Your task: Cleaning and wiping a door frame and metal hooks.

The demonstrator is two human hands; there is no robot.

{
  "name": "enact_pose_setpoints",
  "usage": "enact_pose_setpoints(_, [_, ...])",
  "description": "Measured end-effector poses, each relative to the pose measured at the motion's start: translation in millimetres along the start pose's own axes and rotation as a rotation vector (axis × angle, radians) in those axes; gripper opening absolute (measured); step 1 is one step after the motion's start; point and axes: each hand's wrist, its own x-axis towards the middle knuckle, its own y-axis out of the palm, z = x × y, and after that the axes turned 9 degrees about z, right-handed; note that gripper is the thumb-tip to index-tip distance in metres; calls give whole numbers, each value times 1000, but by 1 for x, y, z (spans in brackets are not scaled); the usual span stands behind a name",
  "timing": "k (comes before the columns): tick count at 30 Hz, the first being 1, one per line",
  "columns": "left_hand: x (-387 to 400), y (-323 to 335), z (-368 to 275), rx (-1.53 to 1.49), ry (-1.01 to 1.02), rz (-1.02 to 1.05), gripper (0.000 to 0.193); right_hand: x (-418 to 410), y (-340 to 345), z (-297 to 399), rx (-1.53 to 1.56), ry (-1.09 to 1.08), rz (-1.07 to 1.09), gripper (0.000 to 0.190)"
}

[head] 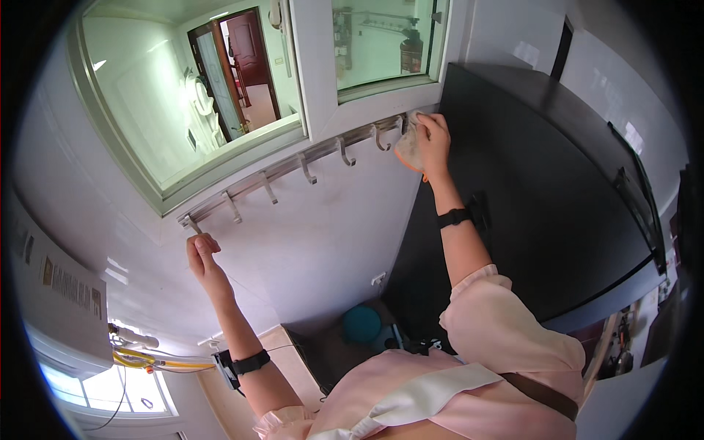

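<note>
A metal hook rail [324,147] with several curved hooks runs along the white wall under a window frame. At its right end my right hand [434,140] grips a greyish cloth [409,147] with an orange edge, held against the rail beside the last hook. My left hand [203,253] is at the rail's left end, its fingers curled just below the leftmost hook [192,224]; whether it touches or holds that hook is hard to tell.
A large black cabinet-like appliance [528,209] stands close on the right. White-framed windows [316,66] are above the rail. At the left hang a white wall unit [66,308] and yellow pipes [181,364]. A teal round object [362,324] lies low, near a wall socket [378,279].
</note>
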Motion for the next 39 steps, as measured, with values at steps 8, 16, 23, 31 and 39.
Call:
enact_pose_setpoints(8, [1, -1, 0, 13, 7, 5, 30, 6, 9, -2, -201, -186, 91, 16])
enact_pose_setpoints(16, [0, 0, -3, 17, -11, -10, 30, 7, 11, -1, -210, -248, 94, 18])
enact_pose_setpoints(23, [1, -1, -6, 33, -7, -1, 29, 3, 20, -6, -106, -98, -9, 17])
enact_pose_setpoints(31, [0, -2, -1, 26, 2, -5, 30, 4, 4, -3, -158, -299, 71, 19])
enact_pose_setpoints(39, [1, 2, -3, 43, 14, -6, 31, 8, -12, -1, -131, -381, 218, 22])
